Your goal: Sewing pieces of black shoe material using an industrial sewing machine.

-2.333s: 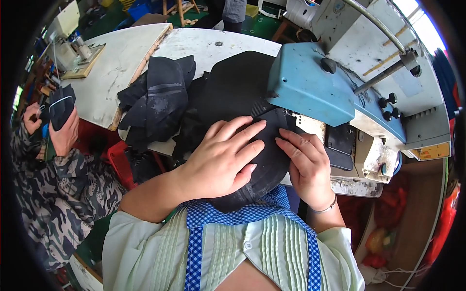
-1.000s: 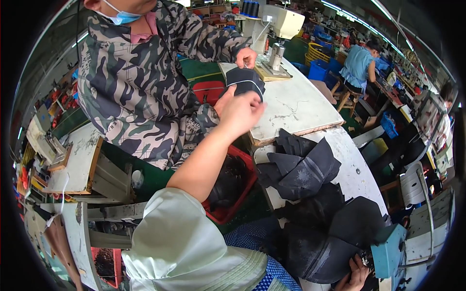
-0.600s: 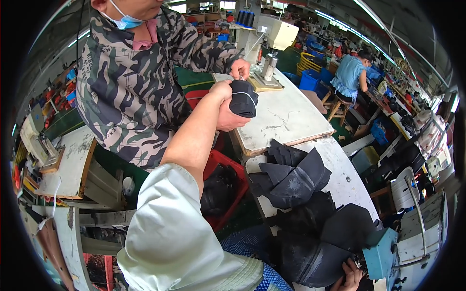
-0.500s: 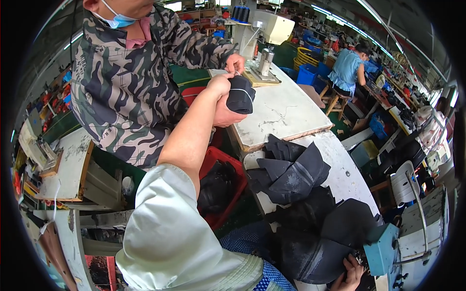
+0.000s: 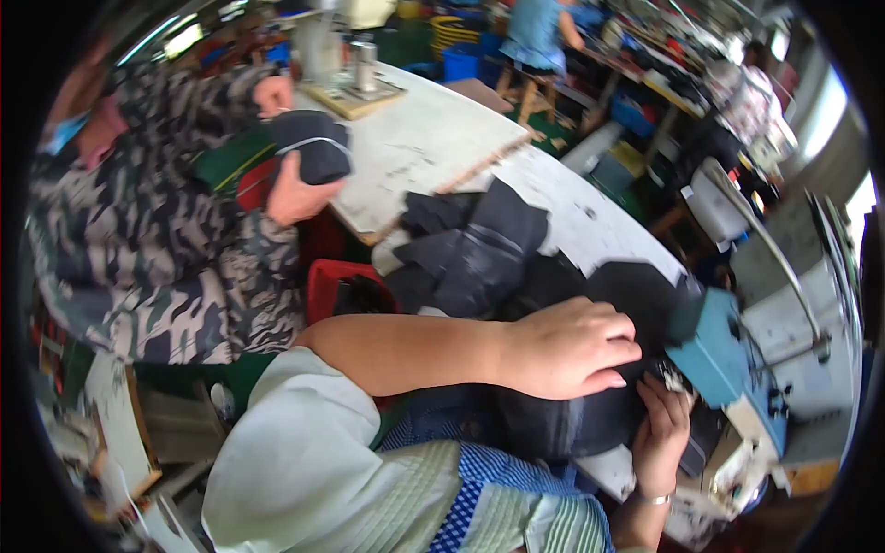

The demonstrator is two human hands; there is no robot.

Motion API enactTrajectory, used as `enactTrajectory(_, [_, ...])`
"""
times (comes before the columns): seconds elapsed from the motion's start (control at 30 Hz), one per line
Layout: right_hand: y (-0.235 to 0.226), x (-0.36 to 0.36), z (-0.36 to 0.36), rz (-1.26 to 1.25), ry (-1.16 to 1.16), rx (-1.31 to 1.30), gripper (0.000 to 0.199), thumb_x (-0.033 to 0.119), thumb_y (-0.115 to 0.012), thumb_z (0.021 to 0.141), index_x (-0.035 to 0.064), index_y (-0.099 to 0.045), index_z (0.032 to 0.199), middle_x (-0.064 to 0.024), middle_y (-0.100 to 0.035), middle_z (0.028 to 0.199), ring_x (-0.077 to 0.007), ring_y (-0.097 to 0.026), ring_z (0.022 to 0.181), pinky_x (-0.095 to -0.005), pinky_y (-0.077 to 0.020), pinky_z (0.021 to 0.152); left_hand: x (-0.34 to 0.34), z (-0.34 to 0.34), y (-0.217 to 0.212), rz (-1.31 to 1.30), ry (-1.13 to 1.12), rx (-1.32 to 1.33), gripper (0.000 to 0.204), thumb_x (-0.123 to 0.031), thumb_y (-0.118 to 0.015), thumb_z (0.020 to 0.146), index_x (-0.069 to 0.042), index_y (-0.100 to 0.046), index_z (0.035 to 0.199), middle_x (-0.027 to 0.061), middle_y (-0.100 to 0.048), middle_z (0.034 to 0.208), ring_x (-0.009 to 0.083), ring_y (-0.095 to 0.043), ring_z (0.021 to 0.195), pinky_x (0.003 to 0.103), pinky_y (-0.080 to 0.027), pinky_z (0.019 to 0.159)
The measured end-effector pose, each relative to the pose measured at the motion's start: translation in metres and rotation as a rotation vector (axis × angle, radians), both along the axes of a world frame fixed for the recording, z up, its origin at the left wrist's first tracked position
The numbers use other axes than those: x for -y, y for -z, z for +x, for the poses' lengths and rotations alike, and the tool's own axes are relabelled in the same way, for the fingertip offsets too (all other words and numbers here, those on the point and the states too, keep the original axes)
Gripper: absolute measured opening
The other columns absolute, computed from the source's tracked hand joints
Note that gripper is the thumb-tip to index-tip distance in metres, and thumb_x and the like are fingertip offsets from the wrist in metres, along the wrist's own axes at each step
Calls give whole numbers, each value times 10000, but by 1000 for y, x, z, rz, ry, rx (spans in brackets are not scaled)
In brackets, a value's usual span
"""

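Pressing flat, my left hand (image 5: 567, 348) lies with loose fingers on the dark fabric piece (image 5: 590, 405); it grasps nothing, only holds the cloth down. My right hand (image 5: 662, 438) touches the same fabric from the near side, fingers bent at its edge close to the blue sewing machine (image 5: 737, 359); whether this grip pinches the cloth I cannot tell. The fabric lies on the white desk (image 5: 590, 221), just before the machine's head. Beside it, further left on the desk, is a pile of dark cut pieces (image 5: 470, 244). A co-worker in a camouflage jacket (image 5: 157, 240) stands at the left and holds a dark folded piece (image 5: 313, 147) in one hand.
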State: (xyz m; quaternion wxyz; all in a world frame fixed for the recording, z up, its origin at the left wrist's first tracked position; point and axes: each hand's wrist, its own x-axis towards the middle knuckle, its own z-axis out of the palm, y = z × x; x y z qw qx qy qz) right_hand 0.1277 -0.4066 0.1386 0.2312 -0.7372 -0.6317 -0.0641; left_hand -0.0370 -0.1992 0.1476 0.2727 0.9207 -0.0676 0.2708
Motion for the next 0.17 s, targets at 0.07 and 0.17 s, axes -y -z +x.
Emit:
enactTrajectory(0.07, [-2,-7,0,49,-62,-29,402,-130,-552,706,-9,-701,1059,-145,-695,1130,-334,-632,954,-424,-515,871,25,14,14,98,-116,-143,386,-275,-698,874,-21,-653,1160,134,-596,1206,310,-566,1104,403,-478,923])
enactTrajectory(0.17, [3,0,16,124,-120,-68,402,-90,-624,694,-1,-707,1077,-137,-698,1120,-300,-640,896,-390,-550,816,42,29,30,210,-153,-184,534,-328,-717,852,-44,-605,1291,153,-516,1393,326,-478,1244,465,-417,1027])
